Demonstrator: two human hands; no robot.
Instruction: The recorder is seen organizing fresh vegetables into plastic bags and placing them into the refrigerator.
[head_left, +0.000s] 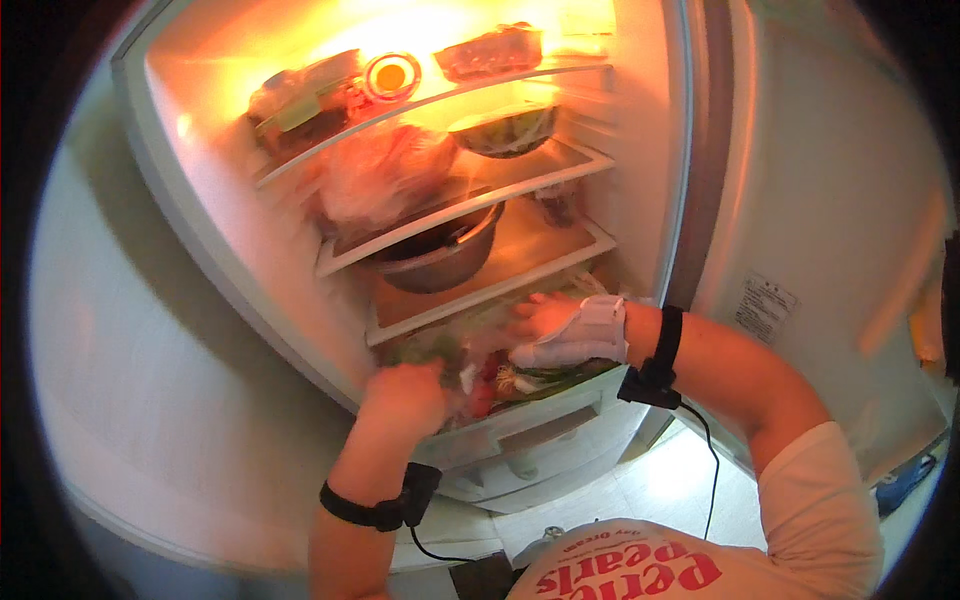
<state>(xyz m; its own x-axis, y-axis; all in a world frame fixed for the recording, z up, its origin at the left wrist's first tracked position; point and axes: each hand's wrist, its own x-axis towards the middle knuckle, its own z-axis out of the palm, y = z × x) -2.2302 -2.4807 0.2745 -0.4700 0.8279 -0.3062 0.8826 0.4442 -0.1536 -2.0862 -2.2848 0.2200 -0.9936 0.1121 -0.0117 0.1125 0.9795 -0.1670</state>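
Observation:
Both hands reach into an open refrigerator drawer (551, 405) holding vegetables in plastic bags. My left hand (409, 397) is blurred at the drawer's left side, beside something leafy and green (442, 351); its fingertips are partly hidden. My right hand (551, 326), wearing a white wrist wrap (581, 337), lies over the right part of the drawer with its fingers spread. Below it are green onions (540, 381) with pale roots. Red items (486, 386), perhaps peppers, lie between the hands.
Above the drawer, a metal pot (442, 266) sits on a shelf. Higher shelves bear a plastic bag (382, 172), a wrapped bowl (510, 133) and a packed tray (491, 56). The open refrigerator door (825, 225) is at the right.

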